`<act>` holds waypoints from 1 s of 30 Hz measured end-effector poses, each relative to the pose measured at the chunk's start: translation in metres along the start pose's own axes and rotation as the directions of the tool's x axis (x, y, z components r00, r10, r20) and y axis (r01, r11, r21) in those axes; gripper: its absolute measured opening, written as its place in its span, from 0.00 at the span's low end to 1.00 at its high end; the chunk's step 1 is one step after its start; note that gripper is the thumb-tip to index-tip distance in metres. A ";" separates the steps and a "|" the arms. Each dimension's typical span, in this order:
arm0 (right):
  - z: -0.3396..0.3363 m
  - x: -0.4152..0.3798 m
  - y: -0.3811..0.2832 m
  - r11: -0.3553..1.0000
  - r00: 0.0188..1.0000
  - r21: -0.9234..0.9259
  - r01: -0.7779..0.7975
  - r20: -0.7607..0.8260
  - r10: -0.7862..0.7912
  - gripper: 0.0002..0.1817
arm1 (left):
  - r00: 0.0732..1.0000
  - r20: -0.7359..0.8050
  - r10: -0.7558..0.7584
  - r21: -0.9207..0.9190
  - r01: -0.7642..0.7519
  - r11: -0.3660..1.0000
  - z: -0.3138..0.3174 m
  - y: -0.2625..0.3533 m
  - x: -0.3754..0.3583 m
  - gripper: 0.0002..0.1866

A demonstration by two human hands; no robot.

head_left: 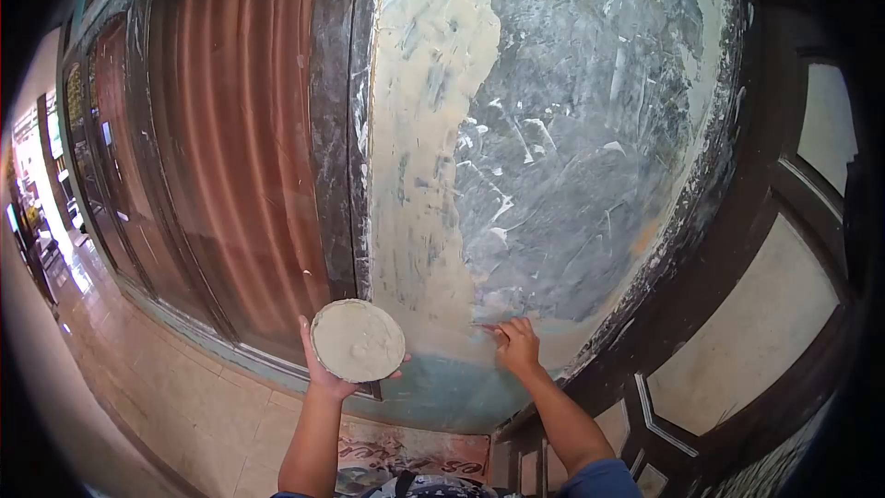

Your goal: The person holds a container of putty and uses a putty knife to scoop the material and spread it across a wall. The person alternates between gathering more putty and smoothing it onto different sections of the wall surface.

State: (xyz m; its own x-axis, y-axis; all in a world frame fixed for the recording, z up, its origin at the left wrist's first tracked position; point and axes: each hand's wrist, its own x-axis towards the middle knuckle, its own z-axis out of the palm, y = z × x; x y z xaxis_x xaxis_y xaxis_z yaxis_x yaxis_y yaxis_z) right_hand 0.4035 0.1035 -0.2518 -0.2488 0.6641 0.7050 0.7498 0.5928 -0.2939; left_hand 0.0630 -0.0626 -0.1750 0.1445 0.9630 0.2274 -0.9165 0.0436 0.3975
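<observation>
My left hand (330,376) grips a round, shallow bowl (316,350) from below and the side. Pale beige putty (358,339) fills it nearly to the rim, with a few lumps on top. Against the lower wall, my right hand (518,345) is closed on a thin putty knife (485,326), seen almost edge-on and mostly hidden by the fingers. Its tip meets the wall near the lower edge of the beige coat (419,175). Right of that coat the wall (581,194) is grey and patchy, with white smears.
A dark-framed window (240,148) with a reddish-brown curtain stands left of the wall. On the right is a dark wooden door (728,314) with pale panels. Tiled floor (212,415) runs along the left, and a printed mat (415,452) lies below.
</observation>
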 end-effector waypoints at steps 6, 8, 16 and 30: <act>0.011 -0.008 0.000 1.000 0.997 0.021 0.021 0.078 -0.023 0.05 | 1.000 0.006 -0.009 -0.043 0.010 0.999 0.001 0.000 0.005 0.63; 0.000 0.005 -0.007 1.000 0.998 -0.012 -0.029 0.057 0.029 0.05 | 0.996 0.075 -0.044 0.003 0.044 0.999 0.000 0.002 0.010 0.65; -0.131 0.101 -0.082 0.880 0.904 0.278 0.385 0.077 -0.420 0.13 | 0.993 0.090 -0.072 0.106 0.062 0.992 0.022 -0.003 0.037 0.65; -0.215 0.114 -0.132 0.659 0.640 0.204 0.724 0.159 -0.752 0.28 | 0.993 0.092 -0.069 0.121 0.058 0.991 0.085 -0.023 0.061 0.59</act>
State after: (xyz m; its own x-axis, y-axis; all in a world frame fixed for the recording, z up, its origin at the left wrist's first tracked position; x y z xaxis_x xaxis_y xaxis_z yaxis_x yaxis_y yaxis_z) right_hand 0.4073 0.0031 0.0060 -0.8202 0.0519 0.5697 0.1892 0.9644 0.1846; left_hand 0.1242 -0.0279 -0.0946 0.2410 0.9291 0.2804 -0.8550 0.0666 0.5143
